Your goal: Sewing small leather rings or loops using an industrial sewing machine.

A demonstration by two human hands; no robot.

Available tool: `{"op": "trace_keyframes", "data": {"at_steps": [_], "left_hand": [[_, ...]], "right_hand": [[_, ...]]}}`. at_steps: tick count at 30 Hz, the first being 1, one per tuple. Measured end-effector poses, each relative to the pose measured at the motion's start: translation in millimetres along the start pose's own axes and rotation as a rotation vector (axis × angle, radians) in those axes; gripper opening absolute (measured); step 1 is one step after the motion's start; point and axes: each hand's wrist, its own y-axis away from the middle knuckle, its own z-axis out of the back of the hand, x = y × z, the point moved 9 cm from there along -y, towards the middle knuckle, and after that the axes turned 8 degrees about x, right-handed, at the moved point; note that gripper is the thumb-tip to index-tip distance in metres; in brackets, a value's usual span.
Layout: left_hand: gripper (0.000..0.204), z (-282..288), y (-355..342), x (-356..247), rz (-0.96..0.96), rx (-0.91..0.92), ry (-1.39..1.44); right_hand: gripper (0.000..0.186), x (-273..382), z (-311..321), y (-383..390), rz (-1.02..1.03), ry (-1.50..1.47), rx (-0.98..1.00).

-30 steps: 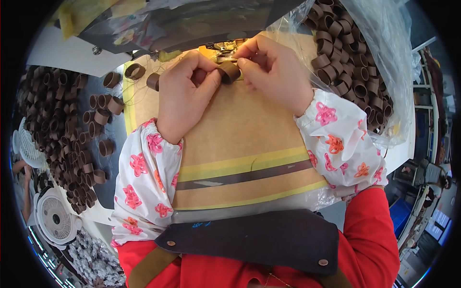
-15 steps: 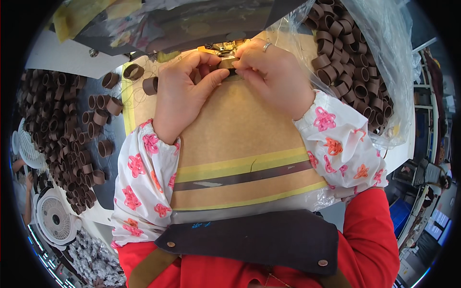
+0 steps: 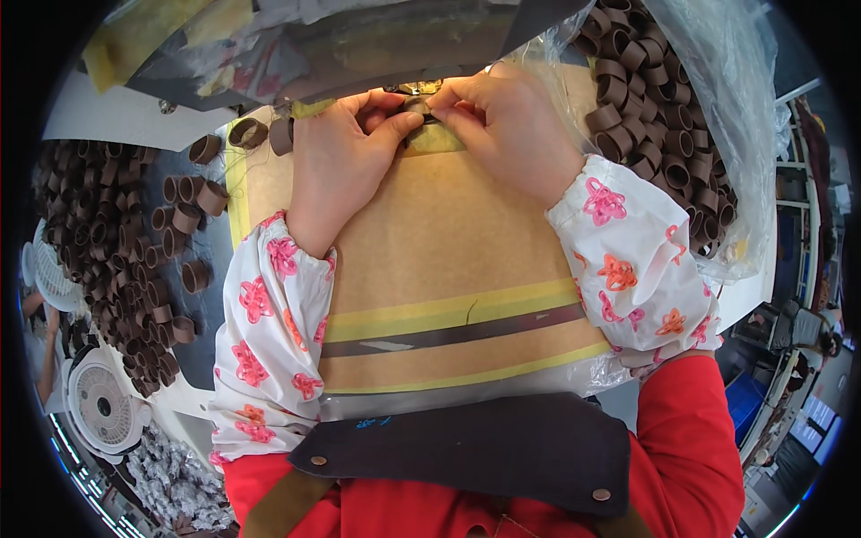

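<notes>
Between the fingertips of both hands is a small brown band (image 3: 417, 106), partly covered by the fingers. It looks like the loose brown rings lying around. My left hand (image 3: 334, 166) pinches its left side between thumb and fingers. On the right side, my right hand (image 3: 518, 134) grips it with bent fingers and thumb. Just beyond the fingertips is the lit metal working part (image 3: 421, 88) of what looks like a sewing machine, under its dark body (image 3: 377, 54). How the band sits against that part is hidden.
Many brown rings (image 3: 108, 206) lie piled at the left, with several strays such as one ring (image 3: 247, 134) near my left hand. More rings (image 3: 659, 117) fill a clear plastic bag (image 3: 726, 81) at the right. Brown board (image 3: 430, 224) with yellow tape covers the table. White fan (image 3: 103, 403) lower left.
Both hands have shifted slightly away from me, and the band has turned or moved a little farther in. A yellowish patch on the board shows below the fingertips now.
</notes>
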Motion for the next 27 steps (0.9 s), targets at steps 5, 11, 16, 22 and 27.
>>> {"op": "trace_keyframes", "data": {"at_steps": [5,11,16,22,27], "left_hand": [[0.022,0,-2,-3,0.026,0.01,0.031],[0.022,-1,-3,-1,0.025,0.033,-0.01],[0.021,-4,-4,0,0.008,0.071,-0.004],[0.017,1,-2,-1,-0.042,-0.002,0.009],[0.018,0,-2,-2,-0.013,0.0,0.04]], "right_hand": [[0.006,1,-1,-3,-0.011,0.034,0.03],[0.005,5,4,-5,-0.007,0.049,-0.007],[0.006,3,2,-7,-0.008,0.099,0.027],[0.007,1,-6,-9,-0.031,0.112,0.055],[0.008,1,-2,-6,-0.017,0.089,0.029]]}}
